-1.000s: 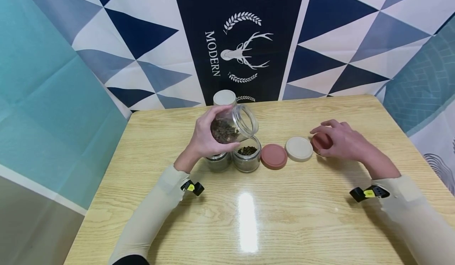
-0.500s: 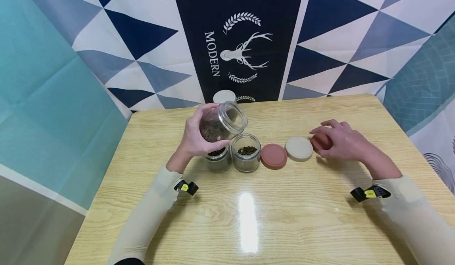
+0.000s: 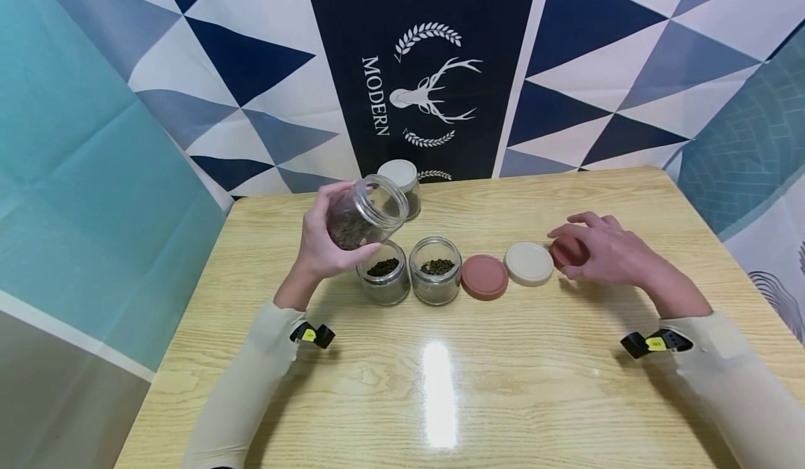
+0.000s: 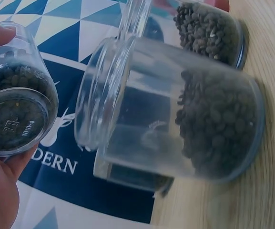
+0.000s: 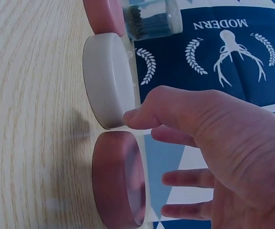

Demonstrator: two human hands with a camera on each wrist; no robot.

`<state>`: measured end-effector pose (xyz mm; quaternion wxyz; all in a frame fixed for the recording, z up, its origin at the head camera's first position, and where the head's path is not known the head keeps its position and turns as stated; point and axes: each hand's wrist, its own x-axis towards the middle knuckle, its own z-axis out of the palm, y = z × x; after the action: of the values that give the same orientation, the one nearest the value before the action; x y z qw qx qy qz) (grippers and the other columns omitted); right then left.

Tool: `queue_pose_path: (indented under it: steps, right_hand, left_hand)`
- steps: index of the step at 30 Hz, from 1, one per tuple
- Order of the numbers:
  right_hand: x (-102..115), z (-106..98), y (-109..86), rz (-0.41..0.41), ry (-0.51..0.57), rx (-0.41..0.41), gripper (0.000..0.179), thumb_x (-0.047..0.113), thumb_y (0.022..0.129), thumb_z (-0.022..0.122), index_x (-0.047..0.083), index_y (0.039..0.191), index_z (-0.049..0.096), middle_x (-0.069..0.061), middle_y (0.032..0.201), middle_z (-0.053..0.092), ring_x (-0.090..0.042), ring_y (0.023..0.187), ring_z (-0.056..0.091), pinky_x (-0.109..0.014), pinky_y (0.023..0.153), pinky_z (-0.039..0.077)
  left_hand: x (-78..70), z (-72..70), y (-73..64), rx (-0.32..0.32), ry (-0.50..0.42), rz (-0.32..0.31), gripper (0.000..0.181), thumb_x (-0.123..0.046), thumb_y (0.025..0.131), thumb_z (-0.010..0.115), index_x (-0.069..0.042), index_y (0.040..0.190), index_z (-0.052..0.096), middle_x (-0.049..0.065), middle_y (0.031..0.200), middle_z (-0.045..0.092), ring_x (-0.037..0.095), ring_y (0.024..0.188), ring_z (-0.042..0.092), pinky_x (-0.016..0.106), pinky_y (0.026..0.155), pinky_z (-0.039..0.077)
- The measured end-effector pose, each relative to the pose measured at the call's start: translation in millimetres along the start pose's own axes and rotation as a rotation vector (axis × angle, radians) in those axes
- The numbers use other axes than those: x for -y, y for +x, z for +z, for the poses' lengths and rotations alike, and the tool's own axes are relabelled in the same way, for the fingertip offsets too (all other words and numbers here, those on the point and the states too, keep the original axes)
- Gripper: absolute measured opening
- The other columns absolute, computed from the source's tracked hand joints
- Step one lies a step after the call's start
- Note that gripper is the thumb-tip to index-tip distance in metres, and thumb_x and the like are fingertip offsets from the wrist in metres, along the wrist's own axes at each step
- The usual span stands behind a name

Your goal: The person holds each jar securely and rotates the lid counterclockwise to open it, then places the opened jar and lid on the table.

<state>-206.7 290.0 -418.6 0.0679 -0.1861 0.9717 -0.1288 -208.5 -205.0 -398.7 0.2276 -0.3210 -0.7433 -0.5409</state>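
My left hand (image 3: 321,245) grips a clear glass jar (image 3: 361,221) with dark beans in it, tilted with its uncovered mouth toward the right. The jar is raised above the table, its bottom and beans also showing in the left wrist view. Below and to its right stand two uncapped glass jars, a left jar (image 3: 385,289) and a right jar (image 3: 435,289), each partly filled with dark beans. Over the rightmost red lid (image 5: 116,181) hovers my right hand (image 3: 608,251), fingers spread and slightly bent. The right wrist view shows its thumb overlapping the edge of the beige lid (image 5: 106,81).
Another red lid (image 3: 485,277) lies between the right uncapped jar and the beige lid, in one row. Behind, near the table's back edge, stands a jar with a white lid (image 3: 399,171). A patterned cloth (image 3: 434,8) hangs behind the wooden table (image 3: 516,385).
My left hand has carried the tilted jar leftward, away from above the right uncapped jar, uncovering the left jar's mouth and the white-lidded jar. My right hand has stayed in place.
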Motion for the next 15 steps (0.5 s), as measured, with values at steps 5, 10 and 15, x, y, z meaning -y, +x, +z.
queue_pose_path:
  steps: [5, 10, 15]
  right_hand:
    - [-1, 0, 0.1, -0.002, 0.0, -0.005, 0.064, 0.026, 0.087, 0.091, 0.012, 0.146, 0.071, -0.037, 0.159, 0.052, -0.067, 0.134, 0.052, -0.077, 0.089, 0.058]
    - [-2, -1, -0.7, -0.008, -0.003, -0.009, 0.065, 0.027, 0.086, 0.093, 0.012, 0.145, 0.071, -0.038, 0.158, 0.052, -0.068, 0.134, 0.051, -0.079, 0.09, 0.057]
    - [-1, 0, -0.8, -0.01, 0.002, -0.007, 0.065, 0.027, 0.086, 0.093, 0.012, 0.145, 0.071, -0.039, 0.158, 0.052, -0.068, 0.134, 0.051, -0.079, 0.088, 0.057]
  left_hand:
    - [0.5, -13.7, -4.3, -0.017, -0.018, 0.015, 0.092, -0.004, 0.067, 0.094, 0.015, 0.146, 0.05, 0.04, 0.141, 0.07, 0.002, 0.134, 0.07, 0.022, 0.12, 0.054]
    - [1.8, -26.6, -10.5, -0.033, -0.006, 0.006, 0.094, 0.0, 0.068, 0.093, 0.016, 0.148, 0.048, 0.04, 0.142, 0.069, 0.006, 0.13, 0.074, 0.024, 0.12, 0.055]
    - [3.6, -32.2, -14.9, -0.04, -0.001, -0.014, 0.095, 0.001, 0.068, 0.092, 0.016, 0.15, 0.046, 0.04, 0.144, 0.068, 0.008, 0.133, 0.073, 0.024, 0.121, 0.055]
